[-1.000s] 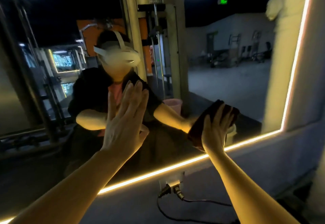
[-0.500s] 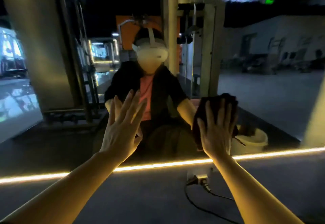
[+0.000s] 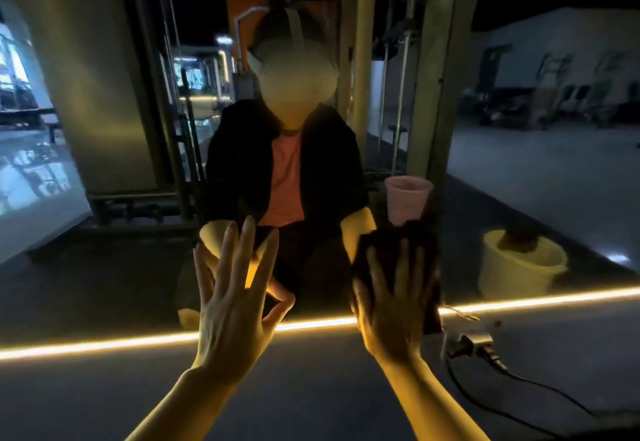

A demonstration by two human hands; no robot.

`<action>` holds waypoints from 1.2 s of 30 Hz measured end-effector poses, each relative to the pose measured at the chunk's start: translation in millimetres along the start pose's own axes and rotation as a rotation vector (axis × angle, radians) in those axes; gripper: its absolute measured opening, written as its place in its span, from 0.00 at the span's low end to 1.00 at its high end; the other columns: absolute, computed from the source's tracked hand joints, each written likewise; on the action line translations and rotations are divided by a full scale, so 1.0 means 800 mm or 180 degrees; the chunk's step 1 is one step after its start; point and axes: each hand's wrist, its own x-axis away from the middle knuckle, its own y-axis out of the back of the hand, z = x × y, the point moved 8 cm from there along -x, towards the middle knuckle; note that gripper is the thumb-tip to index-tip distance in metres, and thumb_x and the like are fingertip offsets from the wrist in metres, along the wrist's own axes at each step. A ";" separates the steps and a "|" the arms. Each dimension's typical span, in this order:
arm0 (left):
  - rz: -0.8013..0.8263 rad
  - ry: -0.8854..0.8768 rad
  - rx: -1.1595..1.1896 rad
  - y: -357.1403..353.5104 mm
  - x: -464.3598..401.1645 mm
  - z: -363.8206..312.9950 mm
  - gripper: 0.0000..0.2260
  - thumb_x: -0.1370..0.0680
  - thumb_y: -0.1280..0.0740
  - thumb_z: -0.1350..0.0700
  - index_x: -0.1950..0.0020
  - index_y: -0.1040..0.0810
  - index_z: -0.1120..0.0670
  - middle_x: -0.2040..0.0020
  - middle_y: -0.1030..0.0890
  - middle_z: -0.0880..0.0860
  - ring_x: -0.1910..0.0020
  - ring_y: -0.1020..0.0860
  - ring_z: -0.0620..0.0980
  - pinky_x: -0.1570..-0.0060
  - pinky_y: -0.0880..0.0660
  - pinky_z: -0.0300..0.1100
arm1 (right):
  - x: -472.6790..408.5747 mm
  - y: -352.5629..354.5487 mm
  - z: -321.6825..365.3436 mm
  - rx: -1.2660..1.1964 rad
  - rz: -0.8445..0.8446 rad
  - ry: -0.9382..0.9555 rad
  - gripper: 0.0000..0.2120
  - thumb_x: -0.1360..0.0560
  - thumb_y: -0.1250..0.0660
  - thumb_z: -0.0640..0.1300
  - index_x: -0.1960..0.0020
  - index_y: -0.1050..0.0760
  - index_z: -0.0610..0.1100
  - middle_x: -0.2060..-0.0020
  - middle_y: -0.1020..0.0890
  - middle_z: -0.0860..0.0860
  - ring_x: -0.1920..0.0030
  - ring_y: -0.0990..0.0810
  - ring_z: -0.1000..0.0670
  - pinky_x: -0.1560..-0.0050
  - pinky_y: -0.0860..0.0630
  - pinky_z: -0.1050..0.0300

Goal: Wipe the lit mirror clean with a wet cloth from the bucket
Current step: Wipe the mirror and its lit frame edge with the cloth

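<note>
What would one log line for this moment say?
right hand: presses dark cloth on mirror | left hand: open, flat by glass

Head view (close) facing mirror [image 3: 519, 163]

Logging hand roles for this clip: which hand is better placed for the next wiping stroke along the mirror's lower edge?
Right. The right hand presses the dark cloth flat on the mirror; the left hand is bare, fingers spread.
</note>
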 end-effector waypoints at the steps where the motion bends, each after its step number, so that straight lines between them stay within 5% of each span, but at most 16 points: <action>1: -0.0043 0.0005 0.0026 -0.003 0.006 0.002 0.49 0.36 0.19 0.48 0.22 0.42 0.55 0.20 0.48 0.60 0.22 0.48 0.62 0.28 0.51 0.71 | 0.005 0.002 -0.024 -0.0076 -0.0085 -0.0466 0.27 0.17 0.54 0.60 0.20 0.57 0.57 0.21 0.49 0.40 0.21 0.53 0.37 0.27 0.50 0.29; 4: -0.0015 -0.0048 0.0075 -0.012 0.014 0.006 0.47 0.33 0.21 0.49 0.21 0.44 0.54 0.20 0.50 0.59 0.21 0.50 0.61 0.27 0.56 0.68 | 0.011 -0.005 -0.018 -0.0592 -0.0176 -0.1582 0.28 0.17 0.57 0.60 0.20 0.63 0.57 0.21 0.55 0.38 0.21 0.59 0.35 0.25 0.59 0.32; 7: 0.0087 -0.0118 0.0202 -0.014 0.017 0.009 0.46 0.30 0.23 0.49 0.20 0.46 0.53 0.19 0.52 0.59 0.21 0.53 0.60 0.27 0.58 0.66 | 0.021 -0.022 0.078 -0.0505 0.0160 -0.0637 0.30 0.16 0.52 0.58 0.19 0.61 0.54 0.21 0.59 0.40 0.22 0.60 0.34 0.24 0.67 0.38; 10: 0.0128 -0.0259 0.0322 -0.010 0.019 0.011 0.44 0.31 0.22 0.53 0.21 0.42 0.54 0.20 0.50 0.59 0.21 0.52 0.59 0.26 0.57 0.66 | 0.030 -0.028 0.094 -0.0108 0.0265 0.0050 0.28 0.16 0.52 0.58 0.19 0.58 0.56 0.20 0.56 0.43 0.21 0.58 0.38 0.23 0.61 0.37; 12: 0.0167 -0.0400 0.0376 -0.004 0.020 0.017 0.45 0.33 0.21 0.57 0.21 0.41 0.54 0.20 0.49 0.59 0.21 0.50 0.58 0.25 0.55 0.65 | 0.013 -0.019 0.052 -0.0046 -0.0008 -0.0651 0.28 0.17 0.55 0.60 0.19 0.54 0.54 0.21 0.49 0.40 0.21 0.54 0.38 0.24 0.55 0.35; 15: 0.0148 -0.0564 0.0437 0.013 0.026 0.039 0.43 0.34 0.21 0.58 0.23 0.38 0.56 0.20 0.45 0.60 0.21 0.47 0.58 0.27 0.48 0.66 | -0.004 0.000 -0.027 -0.0744 -0.0525 -0.2570 0.33 0.20 0.60 0.65 0.20 0.54 0.52 0.20 0.52 0.41 0.21 0.56 0.39 0.24 0.55 0.34; 17: 0.0019 -0.0439 0.0459 0.029 0.026 0.059 0.41 0.33 0.21 0.59 0.24 0.36 0.59 0.21 0.44 0.62 0.22 0.46 0.61 0.28 0.46 0.68 | -0.017 0.006 -0.016 -0.0915 -0.0553 -0.2985 0.35 0.22 0.61 0.65 0.20 0.55 0.51 0.20 0.56 0.42 0.21 0.60 0.40 0.24 0.58 0.34; 22: -0.0256 -0.0690 0.0460 0.065 -0.025 0.038 0.41 0.33 0.22 0.59 0.23 0.37 0.60 0.21 0.44 0.63 0.21 0.48 0.61 0.28 0.47 0.70 | -0.051 0.009 0.097 -0.0377 0.0414 -0.0309 0.29 0.18 0.57 0.62 0.21 0.63 0.59 0.22 0.67 0.52 0.21 0.65 0.44 0.24 0.63 0.39; 24: -0.0245 -0.0951 0.0343 0.080 -0.057 0.023 0.43 0.32 0.22 0.57 0.22 0.40 0.58 0.21 0.46 0.61 0.21 0.49 0.60 0.28 0.48 0.70 | -0.083 0.028 0.044 -0.0255 0.0229 -0.0531 0.30 0.19 0.60 0.65 0.21 0.63 0.59 0.22 0.66 0.53 0.21 0.63 0.45 0.24 0.62 0.42; 28: -0.0343 -0.0944 0.0034 0.113 -0.131 0.035 0.45 0.32 0.23 0.52 0.21 0.42 0.57 0.20 0.47 0.60 0.21 0.51 0.59 0.26 0.54 0.67 | -0.158 0.070 -0.031 -0.0457 -0.0494 -0.1941 0.33 0.19 0.59 0.62 0.19 0.54 0.46 0.21 0.55 0.38 0.21 0.57 0.36 0.24 0.65 0.44; 33: -0.0180 -0.0677 -0.0207 0.117 -0.174 0.045 0.45 0.29 0.30 0.39 0.20 0.47 0.54 0.19 0.51 0.57 0.20 0.54 0.57 0.27 0.57 0.68 | -0.164 0.049 0.105 -0.0225 0.0127 0.0075 0.28 0.17 0.57 0.62 0.20 0.59 0.57 0.21 0.61 0.48 0.21 0.62 0.41 0.24 0.60 0.35; 36: -0.0143 -0.0695 -0.0344 0.116 -0.171 0.042 0.44 0.28 0.32 0.37 0.20 0.47 0.54 0.19 0.51 0.57 0.20 0.54 0.57 0.26 0.56 0.67 | -0.190 0.069 0.045 -0.0167 -0.0049 -0.0140 0.29 0.18 0.59 0.64 0.20 0.60 0.58 0.20 0.59 0.49 0.20 0.60 0.43 0.24 0.54 0.31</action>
